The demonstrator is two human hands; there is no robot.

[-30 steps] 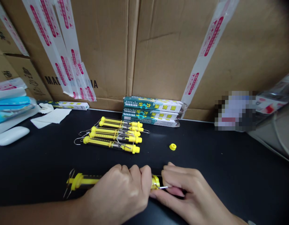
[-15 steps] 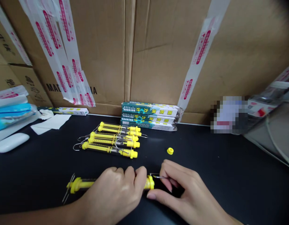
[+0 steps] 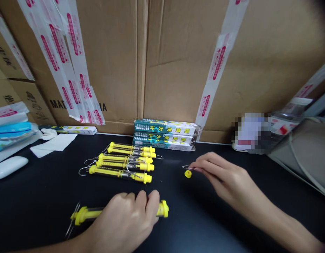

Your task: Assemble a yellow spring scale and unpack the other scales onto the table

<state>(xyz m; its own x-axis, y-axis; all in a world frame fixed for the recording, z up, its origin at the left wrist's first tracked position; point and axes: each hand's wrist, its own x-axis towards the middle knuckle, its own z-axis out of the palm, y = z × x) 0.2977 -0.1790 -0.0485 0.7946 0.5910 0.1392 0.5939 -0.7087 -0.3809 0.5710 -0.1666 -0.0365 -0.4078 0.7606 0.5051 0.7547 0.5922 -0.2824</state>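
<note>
My left hand (image 3: 131, 218) is wrapped round a yellow tubular spring scale (image 3: 90, 213), which lies roughly level across the front of the black table. Its middle is hidden by my fingers; a bent wire hangs at its left end, and its yellow right end sticks out past my fist. My right hand (image 3: 225, 175) pinches a thin metal wire hook (image 3: 185, 166) between thumb and fingers. Just beneath the hook's tip is a small yellow cap (image 3: 188, 174) on the table. Beyond my left hand, several similar spring scales (image 3: 120, 173) lie in a row with hooks pointing left.
Printed spring scale boxes (image 3: 162, 137) are stacked against a large taped cardboard carton (image 3: 178, 70). Another slim box (image 3: 79, 130), white paper (image 3: 53, 144), a blue pack (image 3: 12, 131) and a white rounded object (image 3: 11, 168) are at left. A plastic bottle (image 3: 286, 119) stands at right.
My right hand has moved away from the spring scale's right end, up and to the right, carrying the wire hook to the yellow cap. My left hand keeps its grip.
</note>
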